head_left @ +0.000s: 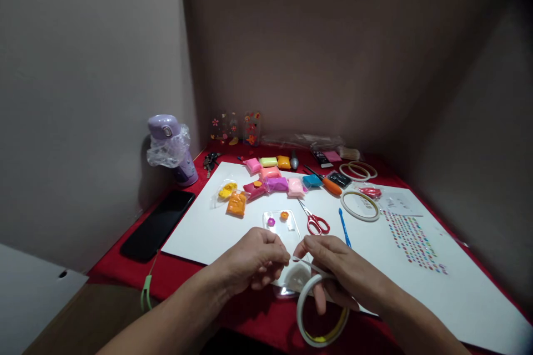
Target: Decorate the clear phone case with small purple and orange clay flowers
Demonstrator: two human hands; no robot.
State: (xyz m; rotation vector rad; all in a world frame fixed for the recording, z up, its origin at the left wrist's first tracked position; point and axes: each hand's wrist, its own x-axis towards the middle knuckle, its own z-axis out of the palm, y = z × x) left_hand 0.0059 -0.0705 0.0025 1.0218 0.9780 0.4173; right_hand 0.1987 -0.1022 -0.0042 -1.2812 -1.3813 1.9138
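Observation:
My left hand (259,258) is closed in a pinch at the end of a thin white strip. The strip runs to a roll of narrow white tape (301,315), hanging by my right hand (337,266). My right thumb and forefinger pinch the strip, and its other fingers pass through and behind the ring. Below and beyond both hands lies a clear phone case (277,230), partly covered by them. A magenta clay flower (271,222) and an orange clay flower (284,215) sit on it. Red-handled scissors (318,226) lie just past my right hand.
On the white board (200,222) are several coloured clay packets (276,184), an orange-handled tool (332,186), a blue stick tool (343,227), another tape roll (343,208) and gem stickers (412,238). A black phone (158,224) and purple bottle (183,172) stand left on red cloth.

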